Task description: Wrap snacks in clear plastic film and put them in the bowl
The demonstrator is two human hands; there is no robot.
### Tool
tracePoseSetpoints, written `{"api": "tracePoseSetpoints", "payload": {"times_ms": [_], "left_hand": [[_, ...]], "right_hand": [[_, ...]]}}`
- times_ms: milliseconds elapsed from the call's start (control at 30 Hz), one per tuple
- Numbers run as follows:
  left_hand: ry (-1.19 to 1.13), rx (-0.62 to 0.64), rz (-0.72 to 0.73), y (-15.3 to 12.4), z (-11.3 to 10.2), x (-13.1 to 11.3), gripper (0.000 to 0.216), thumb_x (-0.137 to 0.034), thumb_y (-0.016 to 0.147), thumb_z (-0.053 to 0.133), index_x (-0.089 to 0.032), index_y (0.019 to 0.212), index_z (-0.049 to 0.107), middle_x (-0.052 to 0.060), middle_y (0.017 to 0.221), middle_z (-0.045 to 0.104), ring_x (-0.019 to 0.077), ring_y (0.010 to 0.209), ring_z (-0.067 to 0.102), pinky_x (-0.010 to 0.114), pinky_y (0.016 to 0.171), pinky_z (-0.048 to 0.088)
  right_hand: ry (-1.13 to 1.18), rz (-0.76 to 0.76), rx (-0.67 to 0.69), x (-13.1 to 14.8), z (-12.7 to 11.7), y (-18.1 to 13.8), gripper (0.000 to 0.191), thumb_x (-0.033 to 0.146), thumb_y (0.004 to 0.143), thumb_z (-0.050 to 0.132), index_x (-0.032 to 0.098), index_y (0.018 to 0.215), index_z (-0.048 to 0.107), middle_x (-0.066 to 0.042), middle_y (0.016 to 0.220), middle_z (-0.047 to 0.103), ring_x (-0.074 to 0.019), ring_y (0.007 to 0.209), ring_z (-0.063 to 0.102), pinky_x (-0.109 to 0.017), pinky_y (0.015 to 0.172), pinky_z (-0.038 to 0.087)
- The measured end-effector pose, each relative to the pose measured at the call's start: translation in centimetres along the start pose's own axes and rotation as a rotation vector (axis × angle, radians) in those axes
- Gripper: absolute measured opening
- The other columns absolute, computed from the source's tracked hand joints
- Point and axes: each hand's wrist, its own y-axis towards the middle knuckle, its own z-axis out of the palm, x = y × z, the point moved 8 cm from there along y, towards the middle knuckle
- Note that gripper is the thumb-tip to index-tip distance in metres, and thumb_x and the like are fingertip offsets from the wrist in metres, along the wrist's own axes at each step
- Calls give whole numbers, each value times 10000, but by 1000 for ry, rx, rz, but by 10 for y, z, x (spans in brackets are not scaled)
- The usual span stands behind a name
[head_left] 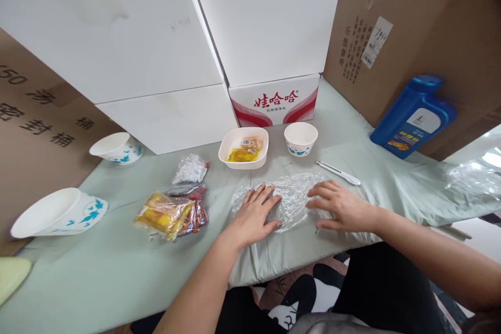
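Both my hands lie flat on a crumpled sheet of clear plastic wrap (291, 195) spread on the pale green table cover (117, 266). My left hand (254, 216) presses its left part with fingers stretched out. My right hand (338, 206) rests on its right part, fingers spread. Behind the wrap stands a white rectangular dish (243, 148) holding yellow snack packets. A small white paper bowl (300, 139) stands to the dish's right. A white pen-like knife (338, 173) lies just beyond my right hand.
A pile of snack packets (170, 214) and a small clear bag (191, 168) lie at left. Two paper bowls (117, 147) (58, 212) lie tipped at far left. A blue jug (413, 117) leans at right. White panels, a red-printed box (276, 103) and cardboard walls enclose the table.
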Motion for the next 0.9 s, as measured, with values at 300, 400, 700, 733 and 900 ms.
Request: {"api": "tracePoseSetpoints", "payload": {"times_ms": [300,400,700,733,900], "left_hand": [[5,-117,31,-8,-25,-12,434,-278,794,692,-183,1204,588,125,1420,464,324,1375,334,516,1132,280],[-25,-88,43,-13,-32,-28,244,-312,761,735,-184,939,628,77,1119,597,269,1136,508,435,992,419],[-10,83,-112,-27,-28,-5,129,-153,694,656,-194,729,539,49,944,577,263,992,521,375,808,449],[-37,76,-101,-29,-30,-1,114,-104,692,596,-196,710,530,44,929,580,248,975,532,363,807,447],[-339,-26,-148,-32,-45,31,85,-146,757,466,-209,755,523,15,887,626,183,822,596,313,757,464]], "right_hand": [[-32,107,6,-20,-4,-37,299,447,888,590,185,1025,634,-137,1131,603,-271,1062,542,-439,894,454],[-9,3,-26,-6,2,-36,296,364,925,554,205,1171,602,-122,1180,614,-251,1120,535,-417,928,448],[51,17,-159,-7,-10,-34,147,162,915,432,207,933,571,-108,1050,654,-227,1046,588,-401,891,481],[88,27,-176,-9,-13,-35,134,161,910,431,212,932,552,-108,1075,652,-224,1057,593,-395,891,486],[207,344,-197,-44,-5,-37,135,272,965,381,230,1002,504,-73,983,690,-191,852,665,-335,738,523]]}}
